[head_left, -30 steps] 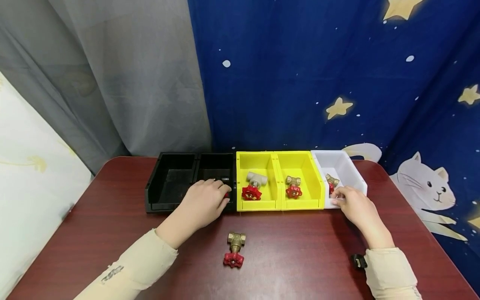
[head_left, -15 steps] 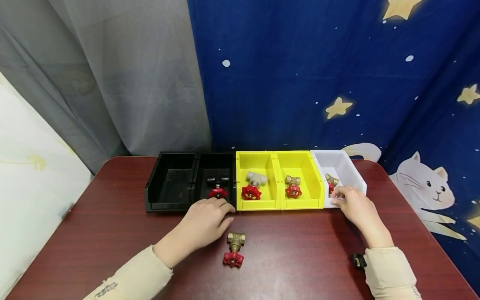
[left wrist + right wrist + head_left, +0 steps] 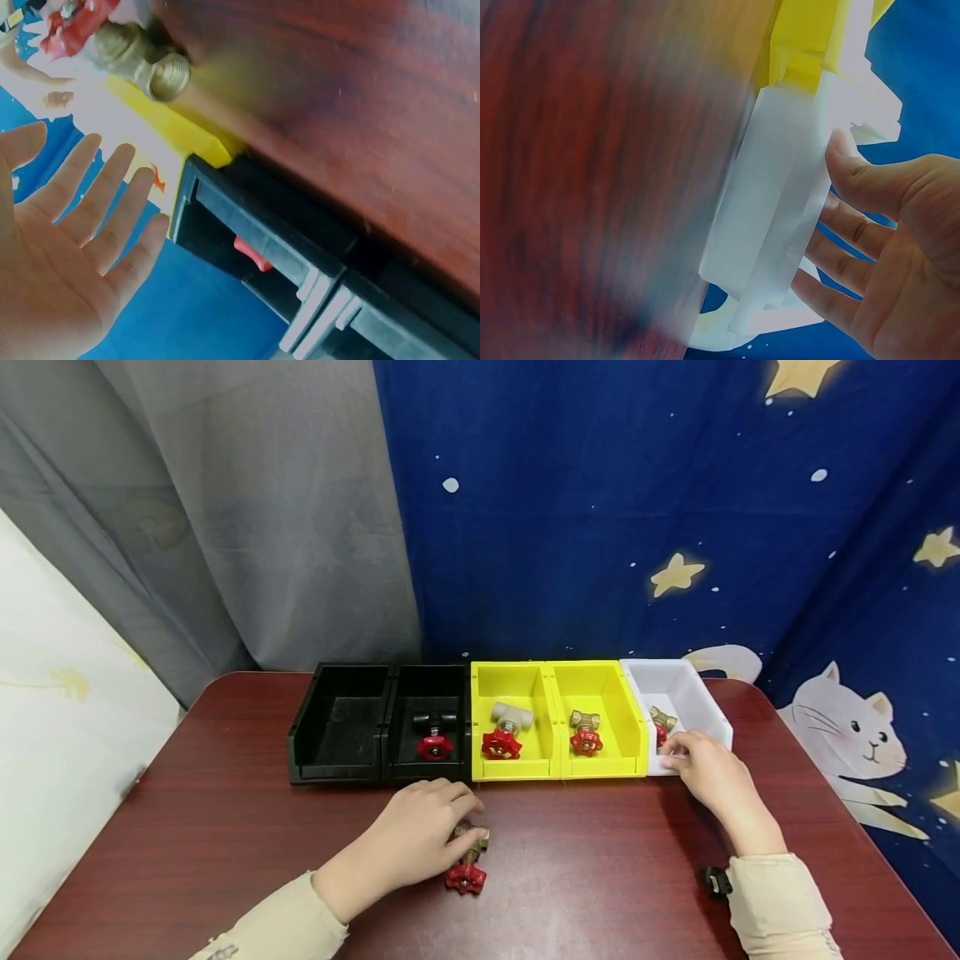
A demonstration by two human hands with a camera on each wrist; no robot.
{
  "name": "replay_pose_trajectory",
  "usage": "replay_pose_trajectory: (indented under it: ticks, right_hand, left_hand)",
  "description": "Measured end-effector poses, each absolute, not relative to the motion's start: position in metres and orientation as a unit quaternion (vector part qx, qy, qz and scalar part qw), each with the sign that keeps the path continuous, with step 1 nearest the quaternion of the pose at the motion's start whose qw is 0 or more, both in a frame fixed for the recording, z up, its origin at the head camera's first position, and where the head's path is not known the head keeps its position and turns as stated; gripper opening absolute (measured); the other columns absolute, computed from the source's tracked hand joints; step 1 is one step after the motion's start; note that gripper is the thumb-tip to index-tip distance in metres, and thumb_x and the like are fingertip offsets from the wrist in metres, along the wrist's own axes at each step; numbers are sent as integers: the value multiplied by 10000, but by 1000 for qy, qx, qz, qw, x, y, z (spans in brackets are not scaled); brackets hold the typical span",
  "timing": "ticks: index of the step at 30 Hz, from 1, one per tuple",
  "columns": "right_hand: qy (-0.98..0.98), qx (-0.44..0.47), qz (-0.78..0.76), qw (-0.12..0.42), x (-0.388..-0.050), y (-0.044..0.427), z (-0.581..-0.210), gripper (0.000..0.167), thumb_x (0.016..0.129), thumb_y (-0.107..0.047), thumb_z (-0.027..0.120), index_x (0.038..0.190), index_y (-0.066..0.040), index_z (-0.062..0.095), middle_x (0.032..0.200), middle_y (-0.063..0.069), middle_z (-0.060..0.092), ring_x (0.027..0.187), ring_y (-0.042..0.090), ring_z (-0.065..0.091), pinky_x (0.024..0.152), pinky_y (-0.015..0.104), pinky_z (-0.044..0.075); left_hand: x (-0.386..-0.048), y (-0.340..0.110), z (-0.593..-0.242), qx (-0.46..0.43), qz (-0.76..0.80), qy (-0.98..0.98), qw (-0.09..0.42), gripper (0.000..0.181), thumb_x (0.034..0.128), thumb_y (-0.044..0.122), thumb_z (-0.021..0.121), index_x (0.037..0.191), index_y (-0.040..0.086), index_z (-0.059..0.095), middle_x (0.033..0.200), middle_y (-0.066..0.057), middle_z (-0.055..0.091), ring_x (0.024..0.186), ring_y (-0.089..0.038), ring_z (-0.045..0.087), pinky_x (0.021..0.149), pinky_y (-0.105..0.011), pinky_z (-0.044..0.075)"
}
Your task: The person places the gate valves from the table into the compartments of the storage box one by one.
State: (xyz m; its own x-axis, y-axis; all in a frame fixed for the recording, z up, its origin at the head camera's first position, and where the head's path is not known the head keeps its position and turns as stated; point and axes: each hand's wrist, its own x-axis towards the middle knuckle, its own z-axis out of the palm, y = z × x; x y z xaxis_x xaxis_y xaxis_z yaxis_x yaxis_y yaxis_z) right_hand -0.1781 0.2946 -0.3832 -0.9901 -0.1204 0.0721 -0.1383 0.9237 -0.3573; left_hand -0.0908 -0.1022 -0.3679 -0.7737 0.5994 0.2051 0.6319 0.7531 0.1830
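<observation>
My left hand (image 3: 423, 831) hovers beside a brass gate valve (image 3: 471, 853) with a red handwheel that lies on the table; its fingers partly hide the brass body. In the left wrist view those fingers are spread, and the brass valve (image 3: 146, 64) appears apart from them. My right hand (image 3: 712, 772) is at the front lip of the white bin (image 3: 693, 697), fingers relaxed. A brass valve (image 3: 663, 718) lies inside, partly hidden by that hand. In the right wrist view the fingers reach behind the white front wall (image 3: 769, 195) and hold nothing visible.
Left of the white bin stand two yellow bins (image 3: 603, 767) and two black bins (image 3: 337, 771) in a row. They hold a brass valve (image 3: 586, 732), a grey-bodied valve (image 3: 512, 720) and a black-bodied valve (image 3: 435, 735). Curtains hang behind the table (image 3: 585, 902).
My left hand has drawn back out of the right-hand black bin, uncovering the black-bodied valve, and moved toward me to the brass valve on the table. My right hand has stayed put.
</observation>
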Motion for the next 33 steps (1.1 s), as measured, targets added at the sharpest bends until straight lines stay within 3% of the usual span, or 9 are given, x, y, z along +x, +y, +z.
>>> replay_pose_trajectory:
  ticks: [10,18,23,33]
  right_hand:
    - [-980,71,184,31,-177,294,-383,119,861,-162,771,895,-95,680,869,72,601,821,305,564,692,526,480]
    - [-980,74,182,36,-176,293,-384,115,859,-161,774,886,-99,681,869,69,607,820,297,571,685,528,484]
    - [-980,77,180,39,-176,293,-384,115,857,-158,777,882,-99,681,865,72,610,821,300,578,688,536,489]
    - [-980,76,180,29,-177,295,-382,137,862,-176,773,900,-86,677,873,93,605,820,325,565,685,554,482]
  left_hand:
    - [-79,-97,-376,-350,-98,-929,69,309,905,433,686,1081,179,698,1044,53,643,966,-127,607,836,-347,533]
    - [-76,-97,-385,-349,-75,-934,-14,558,888,532,670,1303,165,613,1306,7,576,1232,-165,528,1005,-438,470]
    - [-75,-96,-390,-347,-75,-934,-52,620,864,561,689,1342,181,577,1323,28,558,1250,-165,512,1011,-499,457]
    - [-77,-97,-392,-349,-70,-932,-71,711,818,527,760,1394,179,528,1349,26,549,1258,-172,510,1012,-498,455]
